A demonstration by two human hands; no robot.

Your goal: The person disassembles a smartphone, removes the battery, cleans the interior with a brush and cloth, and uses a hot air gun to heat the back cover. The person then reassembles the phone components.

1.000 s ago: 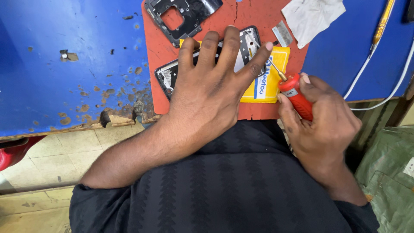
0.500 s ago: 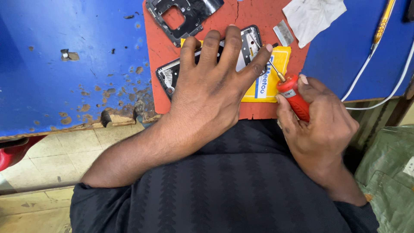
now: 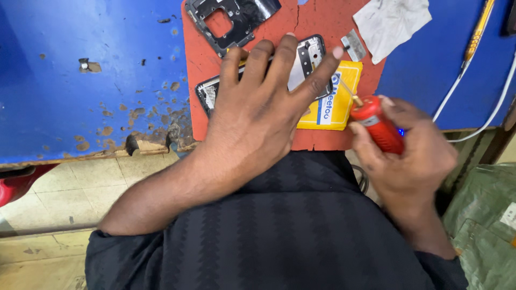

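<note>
Left hand [image 3: 258, 107] spread flat, pressing the opened phone [image 3: 306, 59] onto the red mat [image 3: 322, 21]; right hand [image 3: 408, 156] clamped around a red screwdriver [image 3: 376, 123].

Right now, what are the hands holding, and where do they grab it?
The right hand grips a red screwdriver around its handle. The left hand grips nothing; it presses flat on the opened phone.

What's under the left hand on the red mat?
The left hand presses flat on an opened black phone body, lying over a yellow flat pack on the red rubber mat. The phone's middle is covered by the hand.
</note>
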